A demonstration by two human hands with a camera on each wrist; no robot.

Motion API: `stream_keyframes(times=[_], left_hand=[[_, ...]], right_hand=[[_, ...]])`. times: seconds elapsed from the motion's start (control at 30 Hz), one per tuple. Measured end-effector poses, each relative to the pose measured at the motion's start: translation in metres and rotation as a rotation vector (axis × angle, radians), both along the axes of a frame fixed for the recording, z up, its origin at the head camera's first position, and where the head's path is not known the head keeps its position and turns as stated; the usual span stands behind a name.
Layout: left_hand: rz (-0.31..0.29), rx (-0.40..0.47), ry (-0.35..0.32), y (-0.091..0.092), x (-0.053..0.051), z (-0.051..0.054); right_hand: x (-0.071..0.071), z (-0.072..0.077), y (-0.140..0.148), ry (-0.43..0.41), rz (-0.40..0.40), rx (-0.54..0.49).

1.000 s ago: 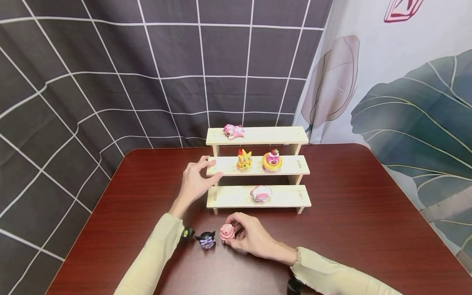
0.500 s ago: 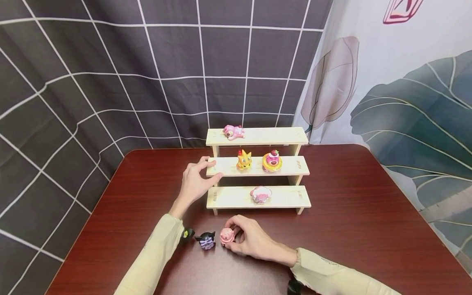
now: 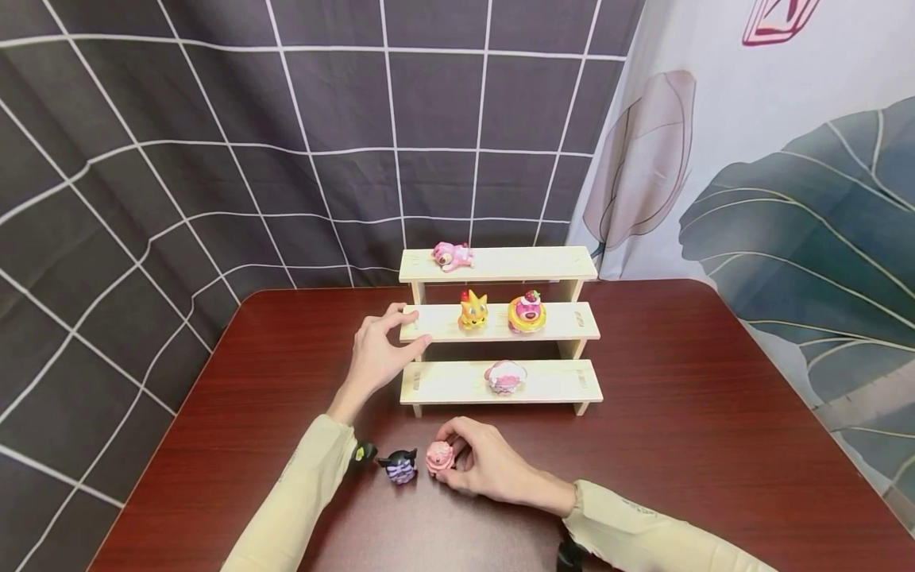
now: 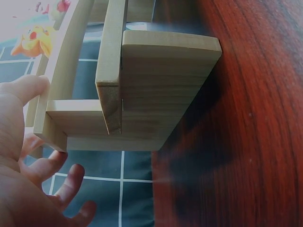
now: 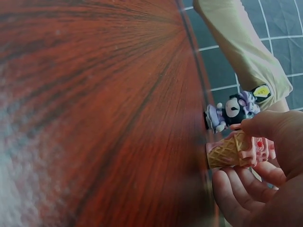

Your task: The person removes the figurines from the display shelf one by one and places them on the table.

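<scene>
The left hand (image 3: pixel 375 349) pinches the left end of a pale wooden three-tiered shelf's (image 3: pixel 529 264) middle board, toward the far edge of the dark red wood-grain tabletop (image 3: pixel 679 389). Before the shelf's front left corner stands a black-and-purple figurine (image 3: pixel 400 469). Just right of it is an upright pink figurine with a tan waffle-cone base (image 3: pixel 438 458). A pink bear-like figurine (image 3: pixel 453 256) lies near the top board's left end; an orange-yellow, pointy-eared figurine (image 3: pixel 473 312) occupies the middle board. The right hand (image 3: pixel 493 465) grasps the cone-based figurine between thumb and fingers.
</scene>
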State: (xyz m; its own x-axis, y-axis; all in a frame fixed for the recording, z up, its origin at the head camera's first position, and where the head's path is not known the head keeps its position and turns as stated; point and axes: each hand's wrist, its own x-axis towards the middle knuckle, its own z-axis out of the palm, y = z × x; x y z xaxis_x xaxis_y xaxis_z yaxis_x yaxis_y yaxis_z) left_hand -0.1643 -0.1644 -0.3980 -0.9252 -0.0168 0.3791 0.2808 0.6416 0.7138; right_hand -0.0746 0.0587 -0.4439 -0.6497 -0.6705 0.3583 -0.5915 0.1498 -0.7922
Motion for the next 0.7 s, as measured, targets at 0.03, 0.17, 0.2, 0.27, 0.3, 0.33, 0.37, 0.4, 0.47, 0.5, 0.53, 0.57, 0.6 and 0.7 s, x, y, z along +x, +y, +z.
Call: stream_keyframes(times=[0.03, 0.17, 0.2, 0.27, 0.3, 0.33, 0.37, 0.4, 0.47, 0.5, 0.53, 0.57, 0.6, 0.7], left_hand=[[-0.001, 0.000, 0.001, 0.0000, 0.0003, 0.0000], [-0.001, 0.004, -0.003, -0.0001, 0.0001, -0.0004], [-0.001, 0.005, -0.004, -0.0001, 0.0000, -0.0003], [0.001, 0.004, -0.004, -0.0002, -0.0003, -0.0003], [0.001, 0.004, -0.004, -0.0003, -0.0005, -0.0004], [0.001, 0.005, -0.002, -0.0002, -0.0006, -0.0002], [0.001, 0.004, -0.001, -0.0003, -0.0009, -0.0002], [0.000, 0.003, -0.001, -0.0003, -0.0011, -0.0003], [-0.002, 0.000, -0.001, -0.0003, -0.0014, -0.0004], [-0.003, 0.000, -0.001, -0.0003, -0.0016, -0.0006], [-0.003, 0.000, -0.002, -0.0003, -0.0016, -0.0007], [-0.003, -0.001, -0.003, -0.0004, -0.0017, -0.0009], [-0.003, 0.001, -0.004, -0.0004, -0.0015, -0.0008], [-0.004, 0.007, -0.007, -0.0005, -0.0012, -0.0011]], right_hand=[[0.0003, 0.0000, 0.0001, -0.008, -0.003, 0.002], [0.0010, 0.0002, 0.0006, -0.019, -0.013, 0.013], [0.0011, 0.0004, 0.0007, -0.015, -0.016, 0.014], [0.0014, 0.0008, 0.0010, 0.002, -0.025, 0.017], [0.0016, 0.0011, 0.0013, 0.012, -0.031, 0.019], [0.0018, 0.0012, 0.0017, 0.019, -0.038, 0.022], [0.0021, 0.0016, 0.0022, 0.023, -0.046, 0.025], [0.0025, 0.0020, 0.0027, 0.025, -0.055, 0.028], [0.0036, 0.0025, 0.0038, 0.018, -0.072, 0.036], [0.0043, 0.0029, 0.0043, 0.011, -0.080, 0.041], [0.0051, 0.0034, 0.0048, 0.003, -0.087, 0.045], [0.0058, 0.0037, 0.0052, -0.007, -0.093, 0.050], [0.0066, 0.0039, 0.0056, -0.013, -0.100, 0.055], [0.0092, 0.0050, 0.0067, -0.022, -0.115, 0.063]])
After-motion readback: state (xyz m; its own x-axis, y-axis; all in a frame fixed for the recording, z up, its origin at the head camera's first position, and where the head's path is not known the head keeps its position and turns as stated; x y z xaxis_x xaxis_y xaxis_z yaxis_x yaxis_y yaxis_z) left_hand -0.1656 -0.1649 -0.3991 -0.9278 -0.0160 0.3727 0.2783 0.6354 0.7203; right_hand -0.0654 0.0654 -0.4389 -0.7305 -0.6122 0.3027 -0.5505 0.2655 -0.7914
